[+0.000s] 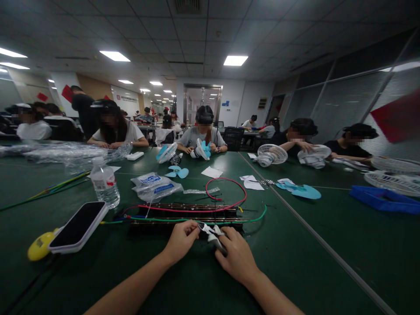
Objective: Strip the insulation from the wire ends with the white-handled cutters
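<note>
My right hand (238,253) is closed around a small hand tool (215,239) with dark and white parts, which looks like a pair of pliers. Beside its tip, my left hand (182,238) has thumb and forefinger pinched together; what sits between them is too small to make out. Just beyond both hands lies a long dark rail assembly (193,210) with copper-coloured strips. A green wire (193,220) runs along it and curves up at the right end. Across its far side passes a red wire (244,188) bent into a loop.
At left are a phone (78,227) on a yellow object (41,246) and a water bottle (105,183). Plastic bags (157,186), a blue fan blade (177,171) and a blue tray (387,199) lie farther off. Several people sit across the table, some handling fans.
</note>
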`<state>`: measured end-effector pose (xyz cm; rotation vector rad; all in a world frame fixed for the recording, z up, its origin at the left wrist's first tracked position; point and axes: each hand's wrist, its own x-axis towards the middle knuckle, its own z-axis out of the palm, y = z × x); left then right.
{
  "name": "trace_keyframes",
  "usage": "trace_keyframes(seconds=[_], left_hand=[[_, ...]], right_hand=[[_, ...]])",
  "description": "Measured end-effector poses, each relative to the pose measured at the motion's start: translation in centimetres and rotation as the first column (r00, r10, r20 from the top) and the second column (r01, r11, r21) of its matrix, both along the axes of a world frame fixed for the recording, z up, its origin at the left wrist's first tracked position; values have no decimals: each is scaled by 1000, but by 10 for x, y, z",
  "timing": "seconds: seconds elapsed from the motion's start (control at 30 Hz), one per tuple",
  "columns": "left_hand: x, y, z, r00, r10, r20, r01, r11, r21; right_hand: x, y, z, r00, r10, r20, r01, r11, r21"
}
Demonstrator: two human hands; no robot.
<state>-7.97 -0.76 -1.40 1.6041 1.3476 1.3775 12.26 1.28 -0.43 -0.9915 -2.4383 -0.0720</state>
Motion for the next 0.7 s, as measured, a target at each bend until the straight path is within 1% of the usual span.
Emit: trace_keyframes(seconds=[0.17,0.33,0.53,0.7], left_hand=[[0,-1,-1,1000,-1,-8,1,1000,10],[-1,0,-1,1000,5,-5,-5,1000,4],[-1,0,-1,1000,-5,0,5,1000,-10],[0,0,-1,1000,0,-10,0,1000,-17]], right_hand=[[0,-2,3,1000,-7,20,7,1000,1],[0,0,1,1000,0,28,0,1000,0],[0,3,-6,998,-34,48,32,999,44],[-1,2,-6,996,-60,65,53,993,103]])
